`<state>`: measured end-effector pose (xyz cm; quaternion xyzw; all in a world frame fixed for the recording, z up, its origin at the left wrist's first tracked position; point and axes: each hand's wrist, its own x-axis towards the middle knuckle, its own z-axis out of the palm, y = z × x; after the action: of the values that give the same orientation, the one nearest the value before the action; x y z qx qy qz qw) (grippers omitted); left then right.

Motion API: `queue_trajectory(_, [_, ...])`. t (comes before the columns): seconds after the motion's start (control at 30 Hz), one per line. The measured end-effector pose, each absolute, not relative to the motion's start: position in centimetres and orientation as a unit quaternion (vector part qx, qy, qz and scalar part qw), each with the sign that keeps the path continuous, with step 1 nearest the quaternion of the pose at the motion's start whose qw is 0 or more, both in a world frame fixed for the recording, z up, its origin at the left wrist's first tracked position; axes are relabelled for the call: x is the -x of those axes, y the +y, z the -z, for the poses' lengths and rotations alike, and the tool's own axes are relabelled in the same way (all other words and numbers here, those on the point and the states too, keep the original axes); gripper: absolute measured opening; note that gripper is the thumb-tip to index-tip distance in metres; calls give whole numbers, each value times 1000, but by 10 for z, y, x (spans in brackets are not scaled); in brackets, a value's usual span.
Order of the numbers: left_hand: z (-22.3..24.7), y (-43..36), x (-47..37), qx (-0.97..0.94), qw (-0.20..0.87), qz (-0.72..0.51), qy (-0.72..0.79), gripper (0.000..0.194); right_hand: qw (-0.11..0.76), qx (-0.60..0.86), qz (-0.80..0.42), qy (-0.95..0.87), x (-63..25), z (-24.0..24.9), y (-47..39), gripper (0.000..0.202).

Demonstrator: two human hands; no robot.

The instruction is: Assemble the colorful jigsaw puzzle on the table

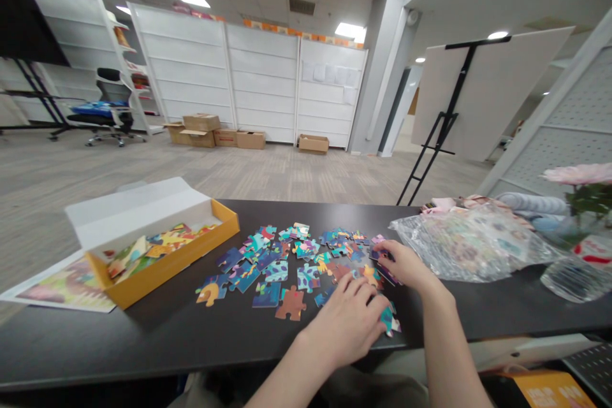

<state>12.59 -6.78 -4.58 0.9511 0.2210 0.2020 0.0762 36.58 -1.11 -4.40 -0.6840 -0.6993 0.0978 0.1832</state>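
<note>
Many loose jigsaw puzzle pieces (275, 271) lie spread over the black table (157, 338), mostly blue, teal and brown. My left hand (351, 315) is palm down over the near right part of the spread, its fingers bent and slightly apart. Beside its fingertips a teal and white puzzle piece (389, 319) shows; what lies under the palm is hidden. Farther right, my right hand (404, 262) has its thumb and forefinger closed around the edge of a dark purple puzzle piece (375, 255) at the right rim of the spread.
An open yellow box (172, 273) with more pieces stands left, beside a printed picture sheet (62, 284). A clear plastic bag (471, 245) and a plastic bottle (578, 274) are on the right. Pink flowers (581, 173) rise behind the bottle. Cardboard boxes (201, 131) sit on the floor beyond.
</note>
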Motion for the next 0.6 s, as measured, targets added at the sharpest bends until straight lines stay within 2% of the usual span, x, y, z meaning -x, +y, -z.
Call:
queue_trajectory(0.17, [49, -65, -125, -950, 58, -214, 220, 27, 208, 676, -92, -701, -365, 47, -10, 25])
queue_trajectory(0.3, [52, -64, -124, -944, 48, -227, 233, 24, 222, 668, -109, -702, -369, 43, -15, 32])
queue_trajectory(0.43, [52, -63, -123, -942, 50, -229, 240, 22, 201, 688, -120, -687, -377, 39, -21, 40])
queue_trajectory(0.6, [51, -63, -123, -941, 59, -229, 242, 22, 198, 701, -159, -666, -382, 40, -24, 39])
